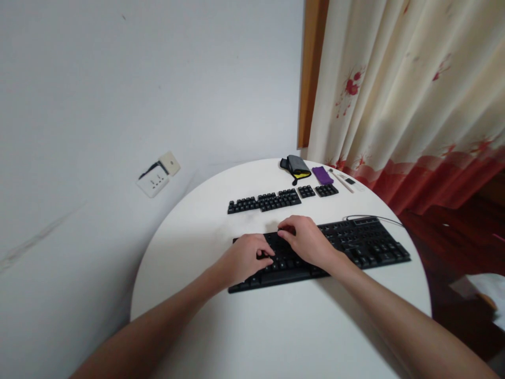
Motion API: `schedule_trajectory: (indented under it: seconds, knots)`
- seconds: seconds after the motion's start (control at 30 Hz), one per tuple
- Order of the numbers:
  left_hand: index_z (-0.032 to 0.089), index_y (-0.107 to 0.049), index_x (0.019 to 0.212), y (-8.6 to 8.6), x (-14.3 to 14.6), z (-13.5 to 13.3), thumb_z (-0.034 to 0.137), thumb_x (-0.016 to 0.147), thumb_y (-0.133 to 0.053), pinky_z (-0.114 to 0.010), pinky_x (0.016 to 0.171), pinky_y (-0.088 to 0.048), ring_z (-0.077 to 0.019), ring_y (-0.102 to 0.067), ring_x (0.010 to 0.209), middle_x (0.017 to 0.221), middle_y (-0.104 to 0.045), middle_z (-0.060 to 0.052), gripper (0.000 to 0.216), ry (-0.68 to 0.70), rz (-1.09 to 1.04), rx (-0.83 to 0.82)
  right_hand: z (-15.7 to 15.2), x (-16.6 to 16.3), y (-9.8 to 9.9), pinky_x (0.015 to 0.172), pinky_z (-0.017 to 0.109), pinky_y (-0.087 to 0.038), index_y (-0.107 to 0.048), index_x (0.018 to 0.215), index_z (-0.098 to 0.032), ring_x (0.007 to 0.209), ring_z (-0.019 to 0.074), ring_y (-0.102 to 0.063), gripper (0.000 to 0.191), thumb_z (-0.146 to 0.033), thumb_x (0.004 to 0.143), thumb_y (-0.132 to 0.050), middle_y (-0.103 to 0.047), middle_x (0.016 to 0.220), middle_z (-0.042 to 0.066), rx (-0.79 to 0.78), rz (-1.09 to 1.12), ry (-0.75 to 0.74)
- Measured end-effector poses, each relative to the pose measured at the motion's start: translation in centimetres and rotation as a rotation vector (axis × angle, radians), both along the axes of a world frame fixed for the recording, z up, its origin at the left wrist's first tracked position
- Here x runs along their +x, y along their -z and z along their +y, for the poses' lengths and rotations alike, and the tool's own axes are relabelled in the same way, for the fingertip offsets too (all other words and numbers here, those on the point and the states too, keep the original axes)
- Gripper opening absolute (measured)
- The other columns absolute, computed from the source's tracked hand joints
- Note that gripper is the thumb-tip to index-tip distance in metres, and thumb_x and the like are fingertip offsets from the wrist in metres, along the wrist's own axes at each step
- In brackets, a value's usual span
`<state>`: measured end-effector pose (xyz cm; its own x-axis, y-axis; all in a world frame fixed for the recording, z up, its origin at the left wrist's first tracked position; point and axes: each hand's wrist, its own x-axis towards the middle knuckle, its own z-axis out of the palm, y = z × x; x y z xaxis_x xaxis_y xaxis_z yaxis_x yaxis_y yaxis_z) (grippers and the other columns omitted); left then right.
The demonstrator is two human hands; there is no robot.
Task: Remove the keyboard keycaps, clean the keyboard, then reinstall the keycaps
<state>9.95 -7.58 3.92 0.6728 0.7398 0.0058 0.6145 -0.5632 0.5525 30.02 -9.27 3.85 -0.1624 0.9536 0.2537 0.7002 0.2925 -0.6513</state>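
A black keyboard (355,247) lies across the round white table (276,326), its cable running off to the right. My left hand (244,258) rests on its left part with fingers curled down onto the keys. My right hand (305,239) sits just beside it, fingers bent and pressed on keys near the top row. Whether either hand pinches a keycap is hidden. Behind the keyboard, loose black keycaps (264,201) stand in neat rows, with two smaller groups (326,190) to their right.
At the table's far edge lie a grey and yellow pouch (296,166), a purple cloth (322,175) and a thin white tool (344,181). A wall socket (158,176) is on the white wall at left. Flowered curtains (414,105) hang at right.
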Motion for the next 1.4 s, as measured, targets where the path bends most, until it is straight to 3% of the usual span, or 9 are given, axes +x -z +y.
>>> schedule_trajectory:
  seconds: [0.2, 0.4, 0.57, 0.97, 1.27, 1.4]
  knots:
    - [0.022, -0.078, 0.087, -0.1, -0.1, 0.3, 0.021, 0.087, -0.061, -0.026, 0.078, -0.046, -0.0168, -0.064, 0.081, 0.089, -0.073, -0.003, 0.017, 0.051, -0.065, -0.048, -0.3, 0.1, 0.0, 0.068, 0.026, -0.045, -0.075, 0.084, -0.019, 0.073, 0.0174, -0.065, 0.009, -0.022, 0.084, -0.066, -0.073, 0.078, 0.004, -0.119, -0.015, -0.117]
    - [0.019, -0.074, 0.080, 0.6, 0.0, 0.7, 0.025, 0.080, -0.067, -0.023, 0.061, -0.039, -0.0130, -0.056, 0.064, 0.072, -0.067, 0.001, 0.009, -0.059, -0.041, -0.074, -0.7, -0.1, 0.0, 0.068, 0.026, -0.045, -0.077, 0.083, -0.020, 0.072, 0.0163, -0.066, 0.009, -0.019, 0.081, -0.068, -0.074, 0.078, 0.003, -0.171, -0.048, -0.255]
    - [0.019, -0.074, 0.077, 0.6, 0.0, 0.8, 0.024, 0.080, -0.065, -0.023, 0.059, -0.037, -0.0118, -0.054, 0.062, 0.067, -0.065, 0.002, 0.010, -0.063, -0.027, -0.092, -0.7, -0.3, 0.4, 0.069, 0.025, -0.044, -0.077, 0.084, -0.022, 0.074, 0.0172, -0.067, 0.012, -0.016, 0.081, -0.067, -0.075, 0.080, 0.002, -0.189, -0.096, -0.304]
    - [0.018, -0.071, 0.074, 0.5, 0.0, 0.8, 0.027, 0.080, -0.064, -0.023, 0.058, -0.036, -0.0119, -0.053, 0.059, 0.065, -0.063, 0.002, 0.013, -0.074, -0.022, -0.109, -1.8, -1.2, 0.5, 0.067, 0.029, -0.041, -0.073, 0.082, -0.022, 0.085, 0.0245, -0.066, 0.007, -0.017, 0.080, -0.069, -0.073, 0.086, 0.007, -0.069, -0.348, -0.224]
    - [0.018, -0.073, 0.075, 0.5, 0.0, 0.9, 0.027, 0.081, -0.064, -0.022, 0.058, -0.037, -0.0121, -0.054, 0.061, 0.066, -0.066, 0.001, 0.014, -0.049, -0.019, -0.113, -1.4, -0.8, 0.2, 0.073, 0.028, -0.041, -0.075, 0.080, -0.022, 0.084, 0.0211, -0.065, 0.011, -0.018, 0.084, -0.065, -0.072, 0.083, 0.005, -0.129, -0.243, -0.250]
    - [0.018, -0.073, 0.075, 0.4, 0.1, 0.8, 0.028, 0.080, -0.065, -0.022, 0.057, -0.035, -0.0117, -0.053, 0.060, 0.065, -0.065, 0.002, 0.014, -0.049, -0.014, -0.101, -1.1, -0.7, 0.5, 0.076, 0.028, -0.041, -0.074, 0.078, -0.021, 0.088, 0.0209, -0.061, 0.004, -0.019, 0.080, -0.071, -0.069, 0.084, 0.005, -0.094, -0.208, -0.225]
